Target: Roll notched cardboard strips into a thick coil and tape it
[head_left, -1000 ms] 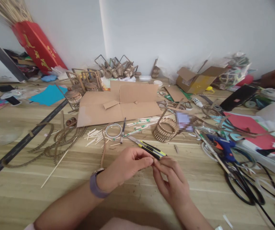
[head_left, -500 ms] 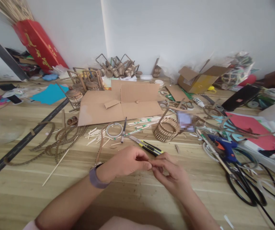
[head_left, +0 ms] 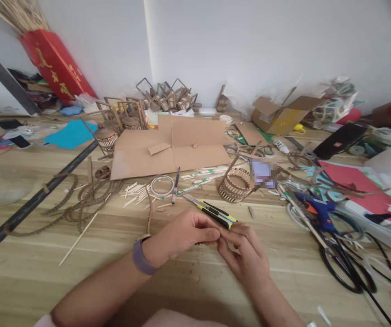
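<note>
In front of me my left hand (head_left: 190, 231) and my right hand (head_left: 246, 247) meet fingertip to fingertip, both closed in a pinch. A narrow brown strip (head_left: 149, 213) with a dark-patterned edge runs down behind my left wrist, and a bit of it shows beneath the left fingers. The pinched end is mostly covered by my fingers. Just beyond the right hand lies a yellow-and-black utility knife (head_left: 216, 213). Farther off stands a small slatted round basket (head_left: 235, 186) with an upright handle strip.
Short sticks (head_left: 137, 193), a tape roll (head_left: 162, 185) and a pen (head_left: 175, 185) lie near folded cardboard (head_left: 141, 150). Brown strips (head_left: 89, 195) coil at left. A blue glue gun (head_left: 320, 211) and black-handled scissors (head_left: 338, 263) lie at right. Finished baskets (head_left: 171, 97) stand behind.
Both hands have shifted slightly, the left a little to the right. A dark-edged bit of strip now shows under the left fingers. The knife and basket stay in place.
</note>
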Motion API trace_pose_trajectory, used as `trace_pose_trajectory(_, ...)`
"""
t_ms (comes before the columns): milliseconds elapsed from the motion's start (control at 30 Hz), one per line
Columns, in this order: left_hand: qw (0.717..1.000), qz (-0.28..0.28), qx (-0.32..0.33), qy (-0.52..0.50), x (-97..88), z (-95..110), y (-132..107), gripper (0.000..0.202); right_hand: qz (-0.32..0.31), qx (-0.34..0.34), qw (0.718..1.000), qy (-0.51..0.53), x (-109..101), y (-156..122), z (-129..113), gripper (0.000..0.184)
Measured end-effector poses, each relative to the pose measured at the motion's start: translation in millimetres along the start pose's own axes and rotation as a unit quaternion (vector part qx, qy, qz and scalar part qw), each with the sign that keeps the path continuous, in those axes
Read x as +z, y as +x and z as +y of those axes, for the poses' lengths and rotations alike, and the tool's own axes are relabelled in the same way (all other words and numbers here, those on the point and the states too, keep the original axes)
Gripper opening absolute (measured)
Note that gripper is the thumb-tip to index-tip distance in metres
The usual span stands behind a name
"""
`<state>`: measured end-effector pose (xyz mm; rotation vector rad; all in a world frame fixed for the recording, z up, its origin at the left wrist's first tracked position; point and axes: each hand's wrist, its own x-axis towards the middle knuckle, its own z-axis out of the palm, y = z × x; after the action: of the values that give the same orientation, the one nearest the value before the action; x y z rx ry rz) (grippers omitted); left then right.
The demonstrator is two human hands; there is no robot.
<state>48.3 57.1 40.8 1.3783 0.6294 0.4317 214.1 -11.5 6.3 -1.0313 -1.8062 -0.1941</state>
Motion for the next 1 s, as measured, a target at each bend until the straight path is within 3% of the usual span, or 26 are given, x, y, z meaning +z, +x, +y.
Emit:
trace_pose_trajectory(100, 0.998, 0.034, 0.023, 0.052, 1.5, 6, -4, 0.029, -0.004, 0.02, 1.0, 0.005, 2, 1, -1, 0.022)
trace_pose_trajectory(200, 0.978, 0.066, 0.034, 0.193, -3.0, 14, -9, 0.022, -0.037, 0.036, 0.998, 0.036, 1, 6, 1, 0.02)
trace_pose_trajectory(333, 0.957, 0.028, 0.003, 0.29, -13.7, 20, -10, 0.018, -0.104, 0.044, 0.987, 0.115, -3, 11, 7, 0.018)
trace_pose_trajectory(500, 0.957, 0.006, -0.024, 0.288, -18.7, 18, -7, 0.013, -0.15, 0.057, 0.976, 0.15, -3, 11, 8, 0.014)
trace_pose_trajectory(867, 0.985, 0.022, -0.018, 0.171, -10.5, 7, -1, 0.026, -0.057, 0.041, 0.996, 0.053, -1, 7, 5, 0.013)
trace_pose_trajectory(1000, 0.987, 0.018, -0.005, 0.157, -11.2, 4, 0, 0.026, -0.05, 0.044, 0.997, 0.042, -1, 7, 5, 0.01)
